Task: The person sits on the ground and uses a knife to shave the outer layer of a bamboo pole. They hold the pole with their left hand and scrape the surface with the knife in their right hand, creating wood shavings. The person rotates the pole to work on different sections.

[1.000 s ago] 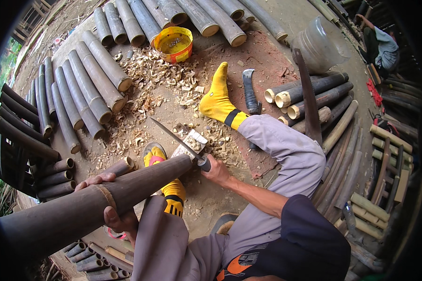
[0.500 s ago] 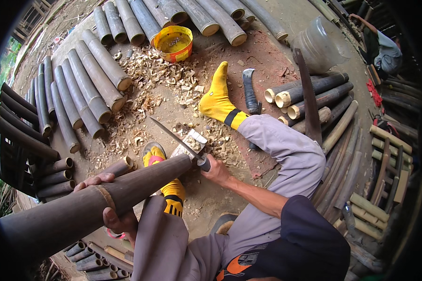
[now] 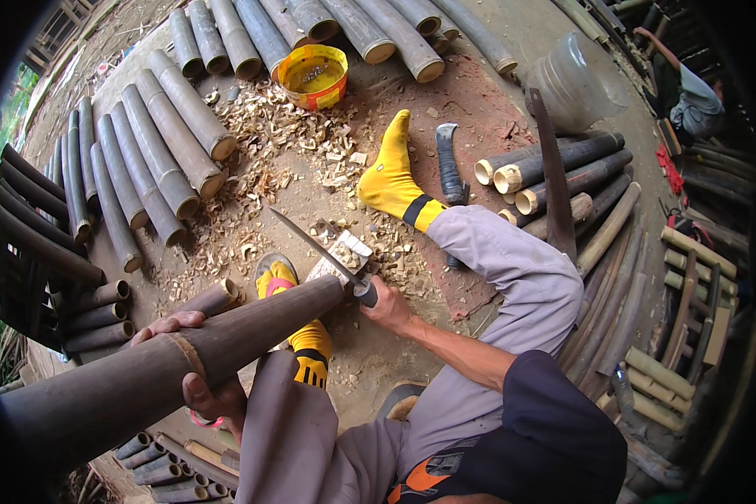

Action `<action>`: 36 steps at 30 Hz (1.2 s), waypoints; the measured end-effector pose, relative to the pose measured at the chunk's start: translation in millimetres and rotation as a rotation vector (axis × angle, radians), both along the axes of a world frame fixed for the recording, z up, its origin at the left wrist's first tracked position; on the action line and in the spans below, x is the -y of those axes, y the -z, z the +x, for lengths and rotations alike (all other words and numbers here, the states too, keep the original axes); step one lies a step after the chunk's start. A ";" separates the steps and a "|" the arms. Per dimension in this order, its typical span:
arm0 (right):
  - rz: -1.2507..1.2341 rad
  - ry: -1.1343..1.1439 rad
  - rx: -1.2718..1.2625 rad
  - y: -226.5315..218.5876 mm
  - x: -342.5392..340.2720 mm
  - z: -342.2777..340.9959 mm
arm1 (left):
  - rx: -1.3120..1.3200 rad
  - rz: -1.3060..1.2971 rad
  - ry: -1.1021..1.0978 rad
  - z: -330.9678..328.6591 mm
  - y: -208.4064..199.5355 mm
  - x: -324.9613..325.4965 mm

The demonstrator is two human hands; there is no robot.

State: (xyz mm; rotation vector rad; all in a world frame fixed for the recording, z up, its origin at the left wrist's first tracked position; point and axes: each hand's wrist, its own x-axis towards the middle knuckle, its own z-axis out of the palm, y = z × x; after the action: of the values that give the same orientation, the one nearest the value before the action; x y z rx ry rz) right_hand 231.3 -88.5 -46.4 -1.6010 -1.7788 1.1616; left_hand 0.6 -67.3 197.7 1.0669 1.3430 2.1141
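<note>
My left hand (image 3: 195, 388) grips a thick dark bamboo pole (image 3: 168, 365) that runs from the lower left up to the middle, its cut end over a small wooden block (image 3: 338, 256). My right hand (image 3: 386, 305) holds the handle of a long knife (image 3: 321, 249), whose blade points up and left past the pole's end. My feet in yellow socks (image 3: 391, 178) rest on the dirt among wood chips (image 3: 286, 143).
Rows of cut bamboo sections (image 3: 155, 151) lie left and along the top. A yellow bucket (image 3: 312, 76) stands at the top. A second knife (image 3: 449, 164) lies by my foot, beside more bamboo pieces (image 3: 554, 172). Another person (image 3: 689, 88) sits far right.
</note>
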 end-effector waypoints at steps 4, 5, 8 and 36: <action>-0.002 -0.011 -0.007 -2.0 -0.4 -0.1 | 0.009 -0.002 -0.017 -0.1 -0.5 0.1; -0.003 -0.014 -0.006 -2.2 -0.5 0.4 | 0.011 -0.003 -0.023 0.1 -0.3 0.2; -0.006 -0.020 0.000 -2.6 -0.6 1.1 | 0.018 -0.003 -0.037 0.4 0.5 0.8; -0.022 0.002 0.005 -7.3 -1.9 -1.2 | -0.011 0.002 -0.045 -4.0 3.2 0.4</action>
State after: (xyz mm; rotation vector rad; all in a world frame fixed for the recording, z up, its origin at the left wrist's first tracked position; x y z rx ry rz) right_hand 230.1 -86.6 -39.1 -1.6190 -1.7731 1.1820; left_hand -3.5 -67.7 194.5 1.0606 1.3824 2.1447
